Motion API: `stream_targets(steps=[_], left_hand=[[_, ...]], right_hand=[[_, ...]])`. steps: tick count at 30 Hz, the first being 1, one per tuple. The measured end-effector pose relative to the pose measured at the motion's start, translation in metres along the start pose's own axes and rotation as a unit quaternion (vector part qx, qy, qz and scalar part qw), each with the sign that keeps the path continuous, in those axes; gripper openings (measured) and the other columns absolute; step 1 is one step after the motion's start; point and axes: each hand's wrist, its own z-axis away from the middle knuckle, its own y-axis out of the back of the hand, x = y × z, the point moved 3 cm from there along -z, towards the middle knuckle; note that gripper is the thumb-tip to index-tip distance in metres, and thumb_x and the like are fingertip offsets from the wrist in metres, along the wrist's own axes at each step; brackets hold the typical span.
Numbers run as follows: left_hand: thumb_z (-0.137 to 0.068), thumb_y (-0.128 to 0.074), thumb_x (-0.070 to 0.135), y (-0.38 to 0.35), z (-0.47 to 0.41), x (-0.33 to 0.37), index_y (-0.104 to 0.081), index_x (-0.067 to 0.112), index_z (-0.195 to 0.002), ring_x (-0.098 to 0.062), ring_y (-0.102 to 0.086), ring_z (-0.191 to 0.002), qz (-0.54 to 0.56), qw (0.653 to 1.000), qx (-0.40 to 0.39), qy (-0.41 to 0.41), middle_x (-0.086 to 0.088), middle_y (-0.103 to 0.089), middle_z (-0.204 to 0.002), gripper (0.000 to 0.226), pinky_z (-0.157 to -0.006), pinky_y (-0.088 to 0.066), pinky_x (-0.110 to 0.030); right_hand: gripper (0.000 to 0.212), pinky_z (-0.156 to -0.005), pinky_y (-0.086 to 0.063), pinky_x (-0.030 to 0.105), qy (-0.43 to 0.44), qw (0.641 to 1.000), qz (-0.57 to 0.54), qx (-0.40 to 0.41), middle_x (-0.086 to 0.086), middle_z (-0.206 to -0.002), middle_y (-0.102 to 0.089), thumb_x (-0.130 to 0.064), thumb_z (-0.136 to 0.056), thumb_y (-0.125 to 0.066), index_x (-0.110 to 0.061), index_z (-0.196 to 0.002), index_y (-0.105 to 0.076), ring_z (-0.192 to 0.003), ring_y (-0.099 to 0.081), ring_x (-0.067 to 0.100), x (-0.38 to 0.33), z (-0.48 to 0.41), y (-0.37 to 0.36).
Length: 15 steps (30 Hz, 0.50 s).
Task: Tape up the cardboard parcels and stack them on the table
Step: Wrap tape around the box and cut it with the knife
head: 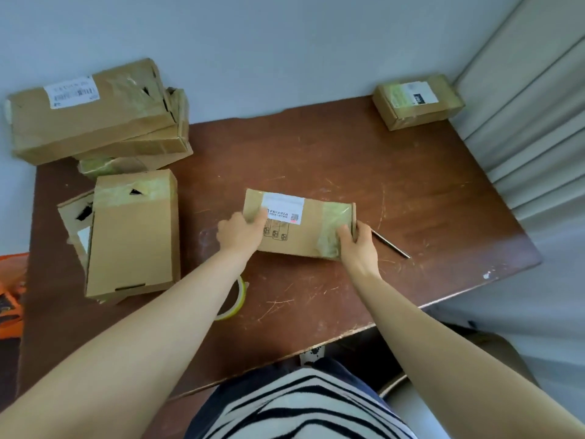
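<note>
A small cardboard parcel with a white label lies in the middle of the brown table. My left hand grips its left end and my right hand grips its right end, over a band of clear tape. A roll of yellowish tape lies near the front edge, partly hidden under my left forearm. A taped parcel sits at the back right corner. At the back left, a pile of larger parcels leans on the wall, with another box in front of it.
A thin dark metal tool lies on the table just right of my right hand. Pale curtains hang to the right. An orange object shows past the table's left edge. A chair seat is below right.
</note>
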Motion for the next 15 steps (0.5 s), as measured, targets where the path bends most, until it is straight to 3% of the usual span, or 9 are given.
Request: stream_targets(steps=[2,5,7,9,11,15], left_hand=[[-0.093,-0.036,0.06,-0.002,-0.001,0.011,-0.049,0.006,-0.128,-0.032,-0.054,-0.11,0.045,0.999,-0.021,-0.014,-0.014,-0.052,-0.126,0.065,-0.095,-0.047,-0.047],[-0.097,-0.034,0.055,-0.004,-0.004,0.028,-0.05,0.007,-0.11,-0.031,-0.061,-0.098,0.09,0.994,-0.05,-0.045,-0.014,-0.061,-0.11,0.052,-0.08,-0.056,-0.045],[-0.097,-0.037,0.053,-0.005,-0.009,0.038,-0.051,0.007,-0.102,-0.031,-0.063,-0.091,0.101,0.992,-0.06,-0.048,-0.014,-0.063,-0.103,0.049,-0.064,-0.056,-0.038],[-0.096,-0.04,0.053,-0.007,-0.014,0.045,-0.052,0.007,-0.1,-0.027,-0.063,-0.083,0.114,0.991,-0.068,-0.035,-0.013,-0.063,-0.099,0.047,-0.051,-0.049,-0.031],[-0.096,-0.042,0.051,-0.011,-0.018,0.05,-0.053,0.007,-0.101,-0.022,-0.06,-0.073,0.127,0.988,-0.084,-0.02,-0.01,-0.063,-0.095,0.046,-0.046,-0.044,-0.027],[-0.097,-0.042,0.05,-0.024,-0.016,0.064,-0.053,0.009,-0.104,-0.019,-0.057,-0.072,0.128,0.985,-0.12,-0.003,-0.007,-0.062,-0.092,0.044,-0.047,-0.042,-0.027]], right_hand=[[0.047,-0.067,-0.04,0.028,0.025,0.999,0.015,0.022,0.0,-0.113,-0.059,-0.047,-0.096,-0.038,-0.024,-0.137,-0.035,-0.085,-0.056,0.013,-0.014,0.001,0.004],[0.065,-0.08,-0.044,0.036,0.092,0.989,0.095,0.065,0.003,-0.124,-0.06,-0.058,-0.094,-0.038,-0.028,-0.149,-0.018,-0.107,-0.058,0.028,-0.03,0.004,0.015],[0.071,-0.081,-0.042,0.036,0.137,0.981,0.121,0.068,0.0,-0.13,-0.056,-0.067,-0.089,-0.036,-0.04,-0.149,-0.008,-0.113,-0.055,0.026,-0.037,0.005,0.023],[0.072,-0.083,-0.037,0.031,0.165,0.977,0.128,0.048,-0.006,-0.129,-0.052,-0.077,-0.082,-0.035,-0.046,-0.145,-0.021,-0.115,-0.05,0.019,-0.039,0.007,0.029],[0.075,-0.085,-0.04,0.027,0.173,0.968,0.177,0.039,-0.004,-0.114,-0.051,-0.078,-0.076,-0.042,-0.042,-0.141,-0.038,-0.109,-0.052,0.017,-0.037,0.007,0.036],[0.049,-0.077,-0.04,0.026,0.17,0.954,0.236,0.073,0.002,-0.096,-0.056,-0.055,-0.091,-0.048,-0.038,-0.136,-0.048,-0.098,-0.056,0.021,-0.034,-0.004,0.051]])
